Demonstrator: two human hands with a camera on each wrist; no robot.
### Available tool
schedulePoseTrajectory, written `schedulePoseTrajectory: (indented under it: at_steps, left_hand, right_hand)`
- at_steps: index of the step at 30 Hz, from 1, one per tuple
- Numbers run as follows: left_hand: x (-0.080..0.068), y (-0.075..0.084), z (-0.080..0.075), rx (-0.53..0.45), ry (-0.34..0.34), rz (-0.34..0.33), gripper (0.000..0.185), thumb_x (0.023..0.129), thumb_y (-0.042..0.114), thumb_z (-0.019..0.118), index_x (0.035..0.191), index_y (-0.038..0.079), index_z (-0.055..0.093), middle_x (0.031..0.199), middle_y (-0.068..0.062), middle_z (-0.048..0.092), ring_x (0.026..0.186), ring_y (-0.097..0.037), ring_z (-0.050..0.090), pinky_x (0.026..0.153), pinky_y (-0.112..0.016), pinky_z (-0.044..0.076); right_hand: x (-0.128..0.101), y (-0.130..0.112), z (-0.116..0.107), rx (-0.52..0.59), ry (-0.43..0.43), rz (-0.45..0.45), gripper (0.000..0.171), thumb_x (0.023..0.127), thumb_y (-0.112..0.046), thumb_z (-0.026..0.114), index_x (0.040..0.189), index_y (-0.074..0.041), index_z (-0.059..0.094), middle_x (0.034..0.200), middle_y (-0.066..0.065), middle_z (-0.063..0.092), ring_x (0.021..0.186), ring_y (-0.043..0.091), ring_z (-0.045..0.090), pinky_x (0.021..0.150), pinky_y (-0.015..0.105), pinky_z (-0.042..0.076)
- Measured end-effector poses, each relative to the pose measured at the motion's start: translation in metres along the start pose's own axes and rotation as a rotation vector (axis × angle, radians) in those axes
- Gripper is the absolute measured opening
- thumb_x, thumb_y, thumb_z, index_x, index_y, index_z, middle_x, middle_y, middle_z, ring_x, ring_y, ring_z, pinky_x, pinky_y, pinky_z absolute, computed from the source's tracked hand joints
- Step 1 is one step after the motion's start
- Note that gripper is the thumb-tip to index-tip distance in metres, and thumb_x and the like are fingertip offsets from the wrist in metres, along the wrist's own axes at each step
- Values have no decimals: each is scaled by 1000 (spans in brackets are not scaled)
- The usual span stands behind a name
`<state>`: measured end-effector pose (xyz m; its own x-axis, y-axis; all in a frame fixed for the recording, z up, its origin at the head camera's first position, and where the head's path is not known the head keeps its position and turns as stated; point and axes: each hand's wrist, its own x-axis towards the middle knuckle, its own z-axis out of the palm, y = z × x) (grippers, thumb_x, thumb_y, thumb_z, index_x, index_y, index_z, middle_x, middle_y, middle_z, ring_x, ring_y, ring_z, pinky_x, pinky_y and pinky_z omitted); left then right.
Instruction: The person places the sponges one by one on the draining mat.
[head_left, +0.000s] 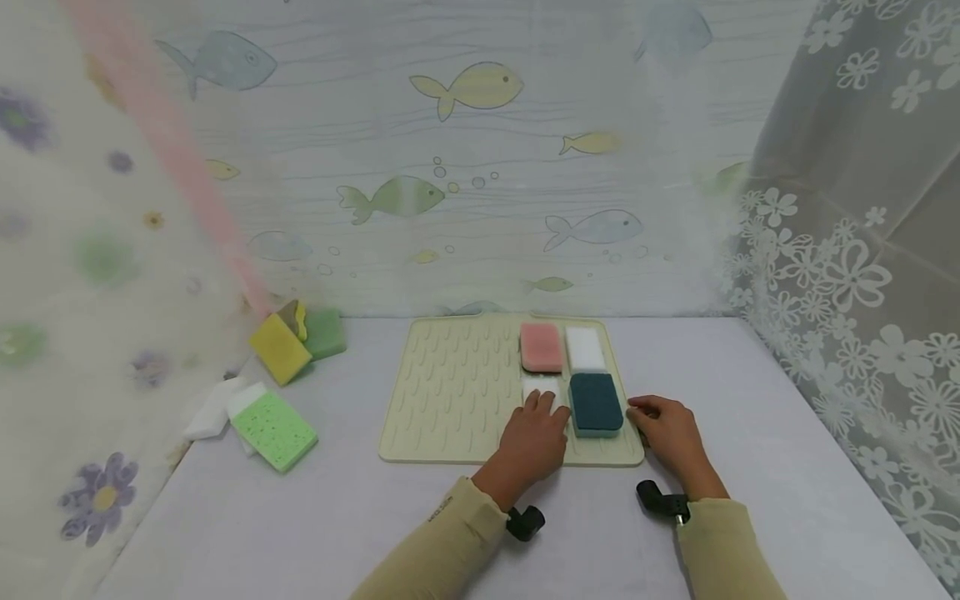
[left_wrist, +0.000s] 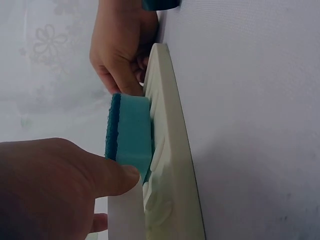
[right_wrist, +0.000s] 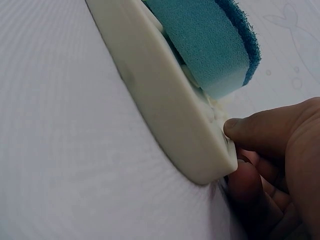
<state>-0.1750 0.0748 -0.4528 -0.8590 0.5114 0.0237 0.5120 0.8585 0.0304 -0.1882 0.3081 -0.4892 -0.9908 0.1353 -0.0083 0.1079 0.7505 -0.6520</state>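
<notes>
My left hand (head_left: 532, 435) grips a white sponge (head_left: 542, 384) lying on a cream drying mat (head_left: 450, 400). Its thumb, in the left wrist view, lies along the white block's edge, right beside a teal scrub sponge (left_wrist: 134, 127). That teal sponge has a dark scouring face on top and sits at the mat's front right. With thumb above and forefinger below, my right hand (right_wrist: 295, 145) pinches the mat's right rim (right_wrist: 227, 150). Behind these two sponges, a pink sponge (head_left: 541, 347) and another white sponge (head_left: 585, 349) rest on the mat.
At the table's left lie more sponges: a yellow one (head_left: 280, 348), a green one (head_left: 326, 333), a speckled light green one (head_left: 275, 431) and white pieces (head_left: 213, 408). Patterned curtains (head_left: 480, 183) hang behind and along both sides of the white tabletop (head_left: 337, 517).
</notes>
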Motion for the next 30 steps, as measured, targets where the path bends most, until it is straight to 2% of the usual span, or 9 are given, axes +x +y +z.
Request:
schedulePoseTrajectory:
  at_steps: [9,14,26,30]
  left_hand:
    - [0,1,4,-25,6,-3,35,98,30,54,132,18,55,142,-9,46,137,-28,39,98,-41,47]
    - [2,0,10,-29,9,-6,34,99,29,53,132,18,55,143,-9,45,138,-28,38,99,-42,47]
    - [0,-1,14,0,77,23,32,98,28,54,129,19,57,140,-10,47,136,-30,40,94,-41,49]
    - [0,-1,13,-10,45,14,35,99,29,53,133,21,54,144,-9,45,139,-30,38,98,-42,48]
  right_hand:
    - [2,-2,1,-5,-2,-6,36,95,-27,59,121,-4,66,105,14,70,90,22,64,70,31,49]
    - [3,-3,2,-7,1,-11,35,96,-26,59,121,-3,66,105,15,70,87,21,63,67,28,47]
    - [2,0,1,3,3,-4,35,96,-26,59,121,-3,66,104,15,69,81,19,62,64,26,46]
    - [1,0,1,7,0,3,35,96,-26,59,121,-3,66,104,15,69,83,20,62,64,26,47]
